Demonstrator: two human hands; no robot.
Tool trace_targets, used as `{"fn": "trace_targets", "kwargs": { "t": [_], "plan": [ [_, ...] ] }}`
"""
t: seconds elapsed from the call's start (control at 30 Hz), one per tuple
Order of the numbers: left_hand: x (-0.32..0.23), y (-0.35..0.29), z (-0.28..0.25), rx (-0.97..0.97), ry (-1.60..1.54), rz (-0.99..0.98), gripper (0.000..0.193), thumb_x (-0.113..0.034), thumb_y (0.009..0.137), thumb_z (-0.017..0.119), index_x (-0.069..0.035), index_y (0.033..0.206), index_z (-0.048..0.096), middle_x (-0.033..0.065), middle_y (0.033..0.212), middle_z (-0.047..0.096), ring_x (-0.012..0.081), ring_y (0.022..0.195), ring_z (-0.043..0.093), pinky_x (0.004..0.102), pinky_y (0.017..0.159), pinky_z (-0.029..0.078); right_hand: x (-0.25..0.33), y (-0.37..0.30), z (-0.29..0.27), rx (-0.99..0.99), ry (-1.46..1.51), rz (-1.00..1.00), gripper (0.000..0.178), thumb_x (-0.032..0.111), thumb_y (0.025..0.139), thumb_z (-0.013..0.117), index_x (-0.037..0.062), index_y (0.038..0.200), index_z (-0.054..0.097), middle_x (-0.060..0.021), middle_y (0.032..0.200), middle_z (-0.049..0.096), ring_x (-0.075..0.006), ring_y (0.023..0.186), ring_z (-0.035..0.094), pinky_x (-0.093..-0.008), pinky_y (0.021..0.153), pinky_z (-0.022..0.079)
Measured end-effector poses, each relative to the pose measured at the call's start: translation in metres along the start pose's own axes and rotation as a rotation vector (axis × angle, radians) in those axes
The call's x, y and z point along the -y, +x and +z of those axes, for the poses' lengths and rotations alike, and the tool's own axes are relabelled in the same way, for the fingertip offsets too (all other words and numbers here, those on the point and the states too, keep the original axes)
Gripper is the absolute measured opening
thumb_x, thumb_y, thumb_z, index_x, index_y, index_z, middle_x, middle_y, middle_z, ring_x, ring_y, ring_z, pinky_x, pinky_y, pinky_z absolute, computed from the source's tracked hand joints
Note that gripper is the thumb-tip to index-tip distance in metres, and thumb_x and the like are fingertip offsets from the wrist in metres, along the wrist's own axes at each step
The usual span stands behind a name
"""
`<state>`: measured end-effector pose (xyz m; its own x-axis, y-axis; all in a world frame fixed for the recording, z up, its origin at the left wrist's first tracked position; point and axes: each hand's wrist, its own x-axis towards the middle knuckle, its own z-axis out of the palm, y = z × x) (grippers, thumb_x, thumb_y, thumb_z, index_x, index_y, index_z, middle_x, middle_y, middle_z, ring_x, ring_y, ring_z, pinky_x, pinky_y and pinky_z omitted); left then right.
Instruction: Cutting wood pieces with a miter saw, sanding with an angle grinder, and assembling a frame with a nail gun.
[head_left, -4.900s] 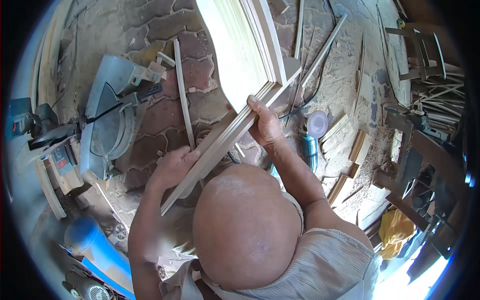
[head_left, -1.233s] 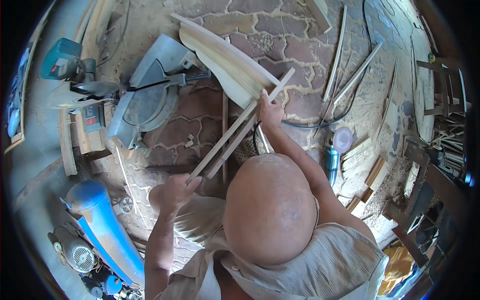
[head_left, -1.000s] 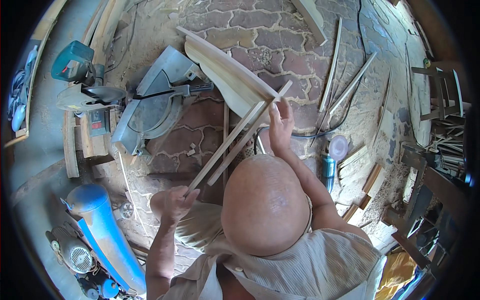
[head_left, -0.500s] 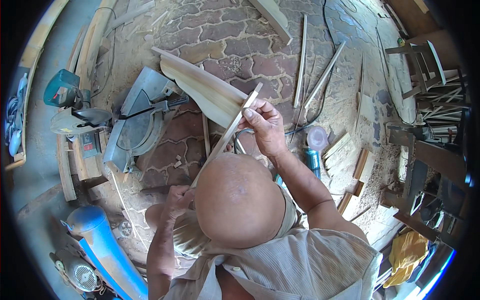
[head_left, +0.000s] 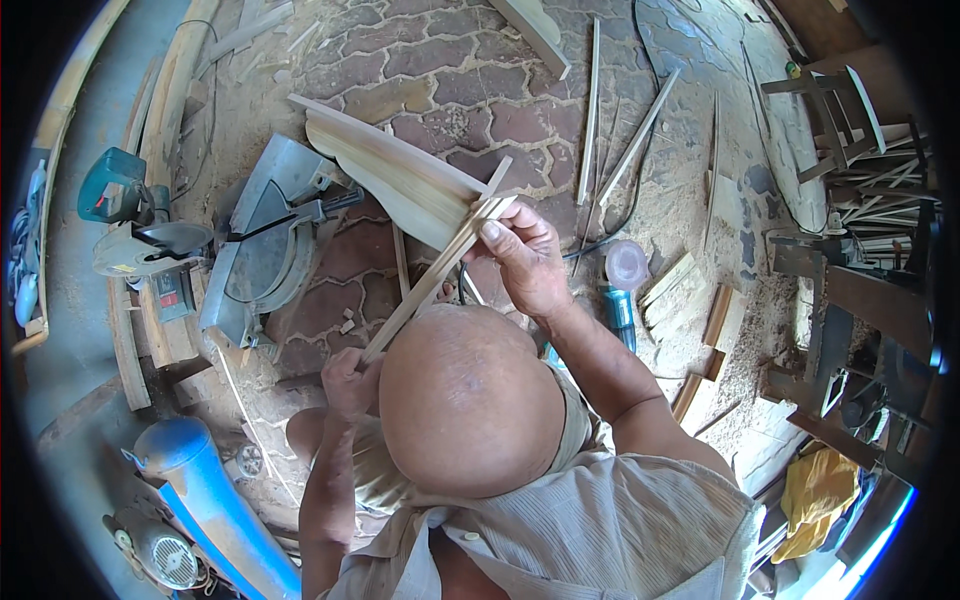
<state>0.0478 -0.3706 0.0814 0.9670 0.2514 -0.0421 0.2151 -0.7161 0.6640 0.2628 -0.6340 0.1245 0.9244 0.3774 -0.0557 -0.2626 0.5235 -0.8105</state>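
Note:
My right hand (head_left: 528, 258) pinches the upper part of a light wooden strip (head_left: 437, 272) between thumb and fingers. My left hand (head_left: 350, 384) is closed around its lower end. The strip slants from lower left to upper right; it looks like two thin lengths lying together, one tip reaching farther out. Just beyond it lies a pale wooden board (head_left: 395, 172) with a scalloped edge, its right end close to the strip's upper part. The strip's near side is partly hidden.
A grey metal saw base (head_left: 268, 225) and a green-housed circular saw (head_left: 155, 245) stand at left. A blue cylinder (head_left: 205, 490) lies lower left. At right are a blue power tool (head_left: 620, 318), a cord, wood strips (head_left: 640, 135) and offcuts (head_left: 718, 320) on the dusty brick floor.
The strip has turned in my hands, showing a wider face and a second length beside the first. My left hand has shifted slightly left and up. The whole view has shifted a little.

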Motion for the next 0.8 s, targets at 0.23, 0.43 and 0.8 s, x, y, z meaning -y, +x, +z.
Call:
{"fn": "trace_targets", "kwargs": {
  "t": [0.23,0.43,0.8],
  "plan": [
    [0.004,0.002,0.001,-0.076,-0.035,0.044,0.02,-0.009,0.08,0.082,-0.003,0.075,0.063,0.0127,0.069,0.059,0.0311,0.062,0.058,0.0406,0.06,0.047,0.009,-0.006,0.0,0.105,-0.006,0.048,0.024,0.019,0.104,0.063,0.0014,0.121,0.066,-0.0107,0.114,0.07,-0.0189,0.094,0.069,-0.0363,0.084,0.058],
    [0.034,-0.009,0.01,0.221,0.16,-0.02,0.022,-0.013,0.08,0.082,-0.004,0.078,0.062,0.0141,0.075,0.061,0.0351,0.07,0.061,0.0436,0.063,0.048,-0.014,-0.009,-0.015,-0.176,-0.103,0.224,0.03,0.024,0.106,0.061,0.0028,0.126,0.067,-0.0059,0.106,0.072,-0.015,0.092,0.068,-0.0322,0.084,0.057],
    [-0.09,0.099,0.013,-0.102,0.242,0.374,0.027,-0.017,0.081,0.083,-0.001,0.082,0.061,0.0164,0.091,0.068,0.0357,0.085,0.066,0.0461,0.071,0.051,-0.02,-0.024,-0.031,-0.278,-0.003,0.3,0.025,0.02,0.102,0.067,-0.0019,0.114,0.071,-0.0136,0.1,0.075,-0.023,0.086,0.074,-0.0379,0.08,0.064]
  ]
}}
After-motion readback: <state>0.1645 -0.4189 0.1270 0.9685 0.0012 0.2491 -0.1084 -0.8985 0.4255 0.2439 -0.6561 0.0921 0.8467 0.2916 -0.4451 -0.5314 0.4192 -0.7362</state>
